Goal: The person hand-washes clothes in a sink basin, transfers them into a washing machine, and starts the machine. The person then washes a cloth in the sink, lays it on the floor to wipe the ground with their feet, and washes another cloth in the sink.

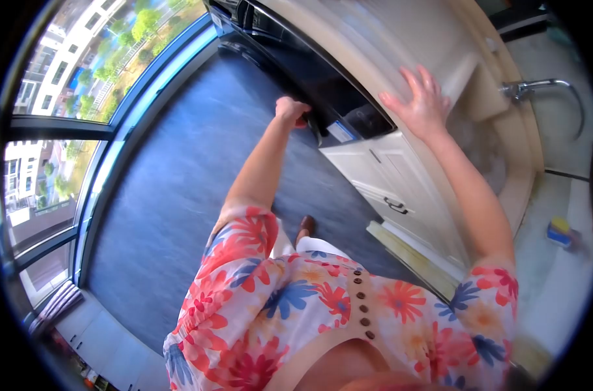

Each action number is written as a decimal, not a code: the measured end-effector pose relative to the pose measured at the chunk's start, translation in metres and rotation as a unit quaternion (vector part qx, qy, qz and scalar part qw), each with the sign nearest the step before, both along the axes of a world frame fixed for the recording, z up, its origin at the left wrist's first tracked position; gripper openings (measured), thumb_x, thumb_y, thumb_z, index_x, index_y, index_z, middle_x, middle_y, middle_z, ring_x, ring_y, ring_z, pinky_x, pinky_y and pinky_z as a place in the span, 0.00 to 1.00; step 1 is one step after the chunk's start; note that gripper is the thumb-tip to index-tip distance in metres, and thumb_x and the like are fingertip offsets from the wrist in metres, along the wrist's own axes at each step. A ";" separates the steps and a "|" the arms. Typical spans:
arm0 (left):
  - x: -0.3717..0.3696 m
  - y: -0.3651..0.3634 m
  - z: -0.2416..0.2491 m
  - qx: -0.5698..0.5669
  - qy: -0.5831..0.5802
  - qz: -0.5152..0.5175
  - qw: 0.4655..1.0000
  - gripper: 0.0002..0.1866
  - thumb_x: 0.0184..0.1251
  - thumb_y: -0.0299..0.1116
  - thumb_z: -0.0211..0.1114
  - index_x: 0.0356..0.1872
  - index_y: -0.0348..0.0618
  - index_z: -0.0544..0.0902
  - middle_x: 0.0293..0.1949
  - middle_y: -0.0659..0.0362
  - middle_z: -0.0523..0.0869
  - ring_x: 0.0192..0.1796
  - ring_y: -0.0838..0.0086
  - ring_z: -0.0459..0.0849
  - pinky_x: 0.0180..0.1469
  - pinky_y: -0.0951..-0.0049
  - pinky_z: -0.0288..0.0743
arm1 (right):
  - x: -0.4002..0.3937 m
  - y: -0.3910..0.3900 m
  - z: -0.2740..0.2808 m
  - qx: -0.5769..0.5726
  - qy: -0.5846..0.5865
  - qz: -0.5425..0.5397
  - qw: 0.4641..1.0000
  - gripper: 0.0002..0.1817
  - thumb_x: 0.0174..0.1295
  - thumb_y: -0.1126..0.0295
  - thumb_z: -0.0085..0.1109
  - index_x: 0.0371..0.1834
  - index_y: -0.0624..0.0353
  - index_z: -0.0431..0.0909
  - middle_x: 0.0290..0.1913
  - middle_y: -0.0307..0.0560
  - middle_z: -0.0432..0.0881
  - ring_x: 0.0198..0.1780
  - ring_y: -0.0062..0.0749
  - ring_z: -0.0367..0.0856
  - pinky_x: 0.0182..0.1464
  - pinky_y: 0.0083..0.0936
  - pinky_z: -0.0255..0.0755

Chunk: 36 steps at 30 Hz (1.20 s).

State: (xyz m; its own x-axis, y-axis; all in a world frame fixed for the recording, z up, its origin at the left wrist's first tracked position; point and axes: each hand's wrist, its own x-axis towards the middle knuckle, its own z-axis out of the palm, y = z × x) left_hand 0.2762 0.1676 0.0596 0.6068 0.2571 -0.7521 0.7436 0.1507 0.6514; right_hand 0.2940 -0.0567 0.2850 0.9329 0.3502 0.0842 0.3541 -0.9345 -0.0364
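My left hand (291,112) is closed at the front of a glossy black built-in appliance (329,81), its fingers curled round what looks like the edge or handle of the door. The exact grip is partly hidden by the hand. A blue-and-white label (340,131) shows on the black front close by. With fingers spread, my right hand (423,107) rests on the beige countertop (368,49) above the appliance, beside the sink. It holds nothing.
A chrome faucet (547,85) curves over the sink area at right. White cabinet doors (387,176) with dark handles stand beside the appliance. A yellow-and-blue sponge-like block (560,231) lies at far right. Large windows (81,78) border the dark floor (198,163).
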 end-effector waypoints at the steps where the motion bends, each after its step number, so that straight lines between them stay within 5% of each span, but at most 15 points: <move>1: -0.006 -0.003 0.004 0.006 -0.001 -0.007 1.000 0.23 0.46 0.27 0.66 0.45 0.28 0.72 0.31 0.45 0.81 0.29 0.57 0.82 0.27 0.63 0.80 | 0.001 0.000 0.001 0.001 -0.002 -0.001 1.000 0.41 0.43 0.34 0.54 0.59 0.46 0.67 0.65 0.50 0.56 0.67 0.44 0.51 0.58 0.61 0.43; 4: -0.051 -0.044 0.033 0.321 -0.142 -0.062 0.934 0.36 0.47 0.28 0.60 0.59 0.33 0.55 0.32 0.42 0.80 0.33 0.51 0.81 0.36 0.60 0.76 | 0.003 -0.004 -0.002 0.012 0.003 -0.004 1.000 0.43 0.41 0.30 0.52 0.59 0.43 0.66 0.66 0.47 0.55 0.67 0.41 0.50 0.59 0.61 0.41; 5: -0.067 -0.058 0.056 0.319 -0.155 -0.118 0.928 0.43 0.44 0.28 0.57 0.64 0.37 0.44 0.36 0.40 0.79 0.38 0.48 0.79 0.41 0.58 0.72 | 0.004 -0.004 -0.004 0.017 -0.001 -0.002 1.000 0.43 0.41 0.30 0.52 0.59 0.42 0.66 0.66 0.47 0.55 0.68 0.41 0.50 0.59 0.61 0.41; 7: -0.088 -0.091 0.060 0.350 -0.236 -0.138 0.896 0.46 0.45 0.30 0.59 0.66 0.45 0.43 0.44 0.48 0.79 0.43 0.54 0.79 0.44 0.56 0.72 | 0.004 -0.006 -0.006 0.028 -0.006 -0.001 1.000 0.44 0.40 0.29 0.51 0.59 0.41 0.66 0.66 0.47 0.55 0.68 0.41 0.50 0.59 0.61 0.41; 9: -0.103 -0.118 0.072 0.430 -0.314 -0.187 0.826 0.46 0.45 0.28 0.58 0.67 0.45 0.43 0.40 0.51 0.78 0.40 0.59 0.79 0.42 0.57 0.70 | 0.004 -0.006 -0.005 0.033 -0.003 -0.008 0.999 0.44 0.39 0.28 0.51 0.60 0.40 0.66 0.66 0.45 0.56 0.68 0.40 0.50 0.60 0.62 0.40; 12: -0.109 -0.134 0.092 0.408 -0.311 -0.256 0.819 0.42 0.48 0.26 0.57 0.67 0.43 0.47 0.40 0.52 0.77 0.43 0.60 0.76 0.50 0.48 0.61 | 0.007 -0.008 -0.007 0.042 -0.001 -0.009 0.999 0.45 0.37 0.28 0.52 0.60 0.39 0.66 0.66 0.44 0.56 0.68 0.41 0.50 0.60 0.62 0.40; 17: -0.105 -0.140 0.088 0.479 -0.324 -0.283 0.765 0.39 0.52 0.28 0.55 0.67 0.41 0.48 0.36 0.53 0.76 0.39 0.61 0.76 0.47 0.48 0.60 | 0.009 -0.009 -0.011 0.057 0.004 -0.007 0.998 0.46 0.35 0.28 0.53 0.60 0.37 0.65 0.67 0.42 0.55 0.68 0.45 0.49 0.60 0.64 0.39; 20: -0.100 -0.139 0.085 0.503 -0.306 -0.300 0.750 0.38 0.54 0.28 0.52 0.67 0.41 0.47 0.36 0.53 0.77 0.39 0.61 0.76 0.48 0.47 0.59 | 0.007 -0.008 -0.006 0.042 -0.011 -0.002 0.999 0.44 0.37 0.29 0.53 0.58 0.40 0.68 0.66 0.45 0.56 0.67 0.44 0.54 0.61 0.55 0.46; 23: -0.096 -0.139 0.079 0.525 -0.313 -0.303 0.731 0.38 0.54 0.28 0.51 0.67 0.40 0.46 0.35 0.53 0.77 0.38 0.62 0.77 0.48 0.47 0.59 | -0.009 0.002 0.010 0.075 -0.009 0.000 0.997 0.39 0.41 0.43 0.64 0.54 0.55 0.70 0.55 0.51 0.68 0.60 0.42 0.63 0.61 0.36 0.57; 26: -0.094 -0.137 0.076 0.548 -0.316 -0.314 0.707 0.40 0.52 0.27 0.52 0.67 0.39 0.45 0.33 0.54 0.77 0.38 0.64 0.77 0.47 0.48 0.61 | 0.001 -0.004 -0.003 0.090 -0.022 0.029 0.995 0.39 0.42 0.36 0.57 0.54 0.50 0.71 0.56 0.51 0.66 0.61 0.46 0.61 0.61 0.41 0.56; 36: -0.090 -0.131 0.073 0.554 -0.298 -0.369 0.684 0.39 0.56 0.28 0.50 0.67 0.38 0.41 0.31 0.52 0.78 0.35 0.62 0.79 0.50 0.43 0.59 | 0.001 -0.003 -0.002 0.092 -0.002 0.010 0.996 0.40 0.40 0.37 0.60 0.53 0.52 0.72 0.56 0.52 0.65 0.61 0.46 0.60 0.62 0.39 0.55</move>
State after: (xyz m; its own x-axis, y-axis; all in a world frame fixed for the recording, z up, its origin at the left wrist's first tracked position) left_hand 0.1858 0.0370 0.1329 0.9928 -0.0728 0.0953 -0.0970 -0.9546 0.2817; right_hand 0.2952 -0.0596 0.2827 0.9254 0.3474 0.1517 0.3734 -0.9045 -0.2059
